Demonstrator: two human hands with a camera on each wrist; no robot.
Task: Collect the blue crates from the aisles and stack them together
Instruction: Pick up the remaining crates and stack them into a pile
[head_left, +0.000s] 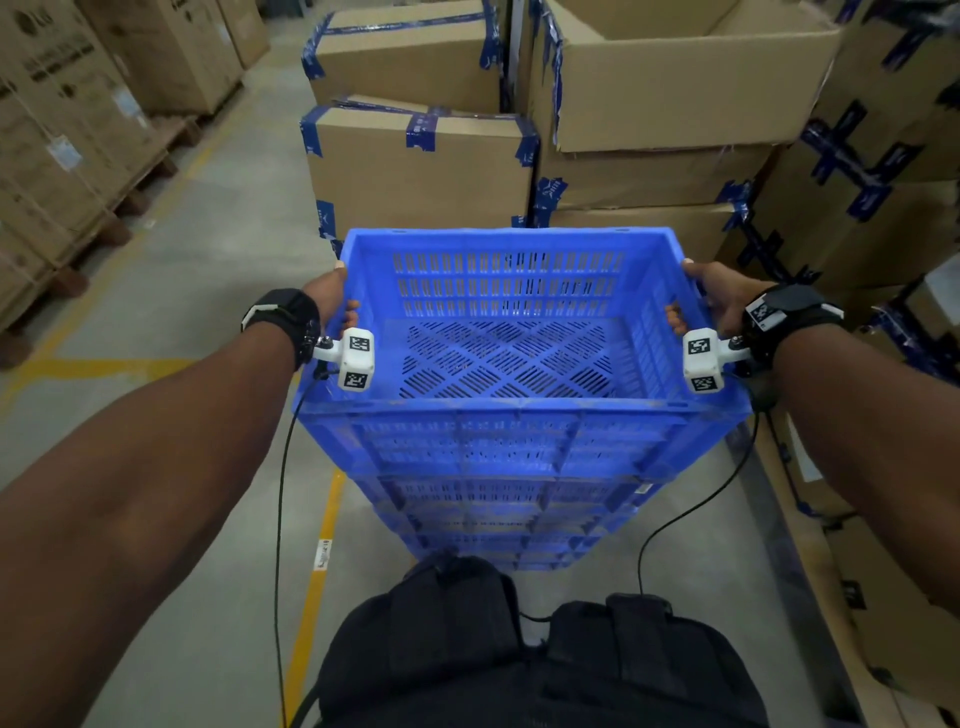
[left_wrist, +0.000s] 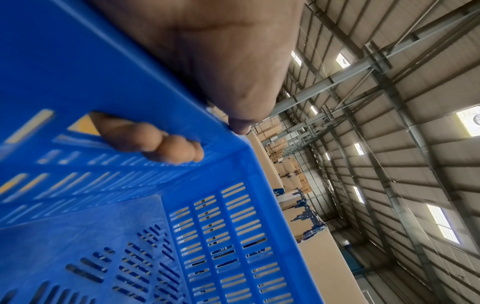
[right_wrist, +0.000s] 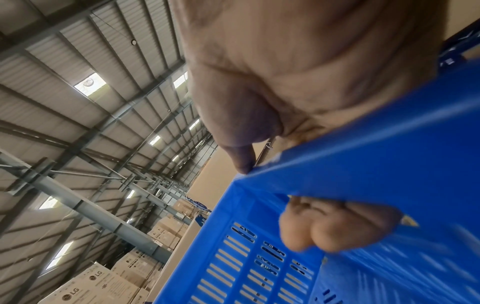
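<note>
An empty blue slotted crate (head_left: 509, 332) sits on top of a stack of blue crates (head_left: 509, 499) on the floor in front of me. My left hand (head_left: 332, 301) grips its left side handle; its fingers (left_wrist: 155, 142) poke through the handle slot and the thumb lies on the rim. My right hand (head_left: 711, 296) grips the right side handle in the same way, fingers (right_wrist: 327, 226) curled in through the slot. The crate wall (left_wrist: 207, 236) and the crate's other wall (right_wrist: 259, 267) fill the lower part of both wrist views.
Taped cardboard boxes (head_left: 421, 166) stand just behind the stack, with more boxes (head_left: 857, 218) along the right. Boxes on wooden pallets (head_left: 67, 171) line the left. Yellow floor lines (head_left: 311, 597) mark the grey aisle. Cables hang from both wrists.
</note>
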